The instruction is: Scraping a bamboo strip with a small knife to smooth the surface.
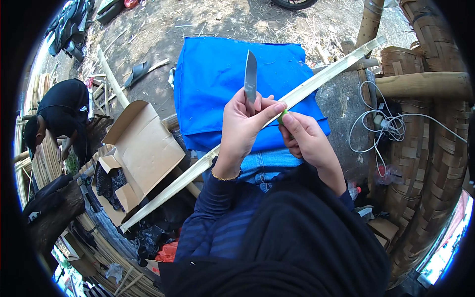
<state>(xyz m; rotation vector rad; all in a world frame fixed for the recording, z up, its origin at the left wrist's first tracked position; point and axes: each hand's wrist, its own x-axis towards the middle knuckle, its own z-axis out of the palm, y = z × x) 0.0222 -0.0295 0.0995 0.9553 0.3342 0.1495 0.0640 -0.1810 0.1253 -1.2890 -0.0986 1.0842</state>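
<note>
At the centre of the view the left hand [243, 129] closes its fingers [271, 108] around a long pale bamboo strip [316, 81], which runs from 7 o'clock up to 1 o'clock across the person's lap. The thumb seems to pin the strip so that it stays steady against the blade. The right hand [308, 138] wraps shut on the green handle of a knife [251, 78], whose grey blade stands upright just behind the left fingers, probably so its edge can bite into the strip. A blue cloth [217, 79] covers the knees at 12 o'clock, likely as padding. At 9 o'clock an open brown cardboard box [141, 148] lies with its flaps spread, dark cloth inside; no label on it can be made out. A white cable [383, 121] tangles at 3 o'clock beside woven bamboo panels [425, 163]. Another person [62, 116] in black bends at 9 o'clock.
</note>
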